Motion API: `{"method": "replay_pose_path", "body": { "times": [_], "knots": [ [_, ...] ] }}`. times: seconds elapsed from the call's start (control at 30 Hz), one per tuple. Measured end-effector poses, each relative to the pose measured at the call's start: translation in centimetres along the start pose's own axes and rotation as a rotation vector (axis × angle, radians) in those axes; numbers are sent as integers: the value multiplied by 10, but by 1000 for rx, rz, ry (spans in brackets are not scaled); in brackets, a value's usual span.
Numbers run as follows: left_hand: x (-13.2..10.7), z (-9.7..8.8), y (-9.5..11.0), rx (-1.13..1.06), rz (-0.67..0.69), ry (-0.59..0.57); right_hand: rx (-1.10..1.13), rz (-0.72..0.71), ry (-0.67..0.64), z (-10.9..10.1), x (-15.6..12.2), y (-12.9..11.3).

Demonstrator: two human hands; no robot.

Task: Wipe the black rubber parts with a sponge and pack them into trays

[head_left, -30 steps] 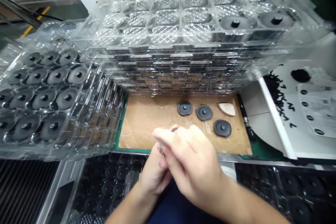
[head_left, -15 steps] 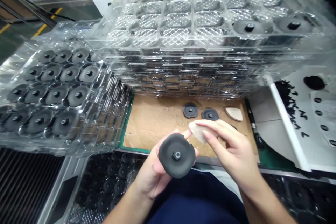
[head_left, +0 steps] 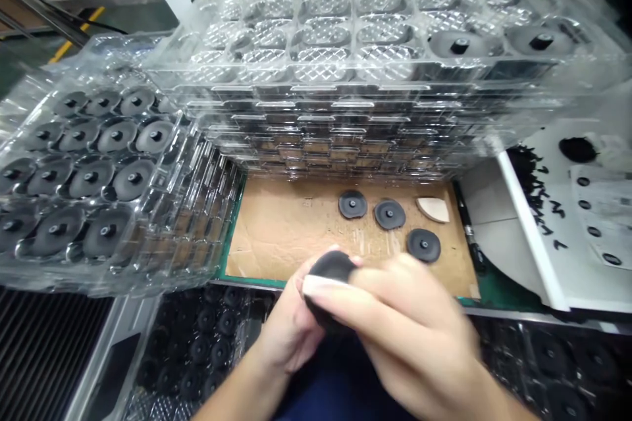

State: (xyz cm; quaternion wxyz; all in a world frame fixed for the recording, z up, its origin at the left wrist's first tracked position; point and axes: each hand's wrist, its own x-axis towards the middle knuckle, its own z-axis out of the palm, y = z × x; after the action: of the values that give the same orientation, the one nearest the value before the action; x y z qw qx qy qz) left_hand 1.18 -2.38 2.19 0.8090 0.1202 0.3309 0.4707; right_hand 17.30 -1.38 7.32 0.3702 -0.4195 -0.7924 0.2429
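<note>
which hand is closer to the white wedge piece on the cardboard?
Right. The right hand lies below and slightly left of the white wedge, apart from it. The left hand is farther left, holding a black disc.

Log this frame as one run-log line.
left hand: holds black disc | right hand: over disc, white piece at fingertips | cardboard mat: three loose discs, one white wedge

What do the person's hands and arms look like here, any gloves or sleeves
Both are bare: the left hand and right hand wear no gloves, rings or watch, and the forearms show no sleeves. The nails look short and unpainted. Motion blur softens the right hand.
</note>
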Motion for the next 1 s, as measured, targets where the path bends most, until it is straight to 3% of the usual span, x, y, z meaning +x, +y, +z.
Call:
{"method": "replay_pose_path", "body": {
  "times": [0.1,0.17,0.27,0.43,0.53,0.6,0.67,0.77,0.8,0.87,0.93,1.0],
  "knots": [
    [-2,-2,-1,60,32,114,-26,51,-78,4,8,-1],
    [-1,-4,-2,55,39,113,-37,88,-49,9,8,-1],
    [2,-6,-4,75,20,116,136,70,18,17,10,9],
    [6,-11,0,3,40,249,273,503,-19,35,-6,65],
    [5,-15,3,-34,48,241,241,575,-44,54,-34,93],
    [4,-15,4,-45,48,246,237,590,-82,63,-49,99],
    [5,-13,3,-51,47,246,229,607,-64,64,-51,94],
    [7,-9,-1,-39,51,225,203,606,87,50,-30,66],
    [7,-7,-3,-27,58,210,196,566,141,43,-19,53],
    [6,-6,-4,2,62,191,188,351,200,33,0,27],
    [4,-7,-3,31,54,206,189,144,98,29,13,8],
    [1,-9,0,60,52,261,233,86,-99,29,18,-1]
  ]
}}
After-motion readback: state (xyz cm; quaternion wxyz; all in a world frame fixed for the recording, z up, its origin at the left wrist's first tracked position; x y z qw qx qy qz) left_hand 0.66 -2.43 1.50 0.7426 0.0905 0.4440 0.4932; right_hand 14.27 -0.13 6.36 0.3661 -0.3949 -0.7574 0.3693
